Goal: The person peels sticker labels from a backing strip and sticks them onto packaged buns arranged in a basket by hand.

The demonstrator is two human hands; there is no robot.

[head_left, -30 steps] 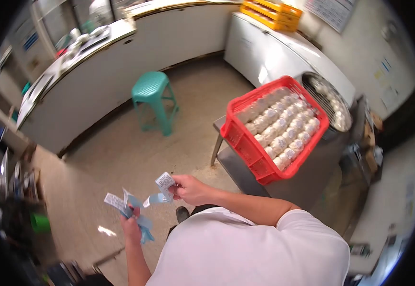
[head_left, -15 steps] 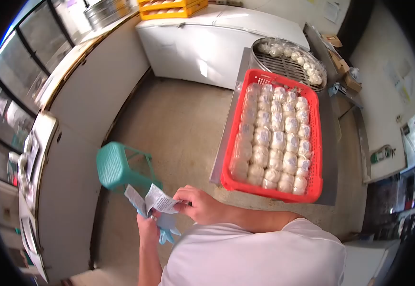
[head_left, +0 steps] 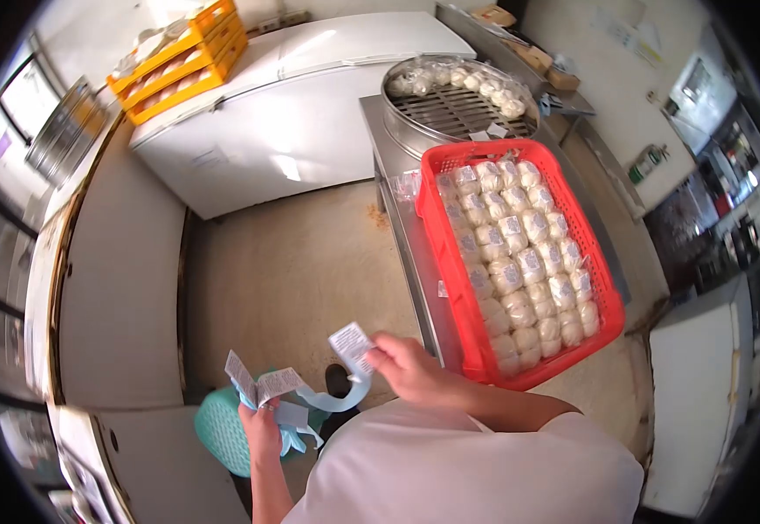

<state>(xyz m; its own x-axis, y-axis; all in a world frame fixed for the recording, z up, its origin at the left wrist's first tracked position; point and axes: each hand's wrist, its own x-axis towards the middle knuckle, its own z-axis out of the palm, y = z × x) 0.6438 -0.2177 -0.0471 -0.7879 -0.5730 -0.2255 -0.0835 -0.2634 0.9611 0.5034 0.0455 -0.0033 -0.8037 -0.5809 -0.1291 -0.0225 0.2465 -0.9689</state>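
Note:
My left hand (head_left: 262, 426) is closed around a folded strip of printed labels (head_left: 277, 383) on light blue backing. A length of bare blue backing strip (head_left: 336, 403) curves across from it toward my right hand (head_left: 408, 367). Between my right thumb and fingers I pinch a white printed label (head_left: 351, 343), whose lower end is close to the backing; I cannot tell whether they are still joined. On my right is a red plastic basket (head_left: 460, 301) of wrapped white buns (head_left: 506, 275) in rows, many with labels on top.
The basket rests on a metal table (head_left: 419, 288) beside a round steamer tray (head_left: 415, 131) with bagged buns. A green stool (head_left: 223, 432) stands below my left hand. A white chest freezer (head_left: 257, 144) carries stacked yellow crates (head_left: 179, 74). Counters line the left.
My right hand has moved right, away from my left, with a label and the blue strip stretched out between them. The view has turned to the right.

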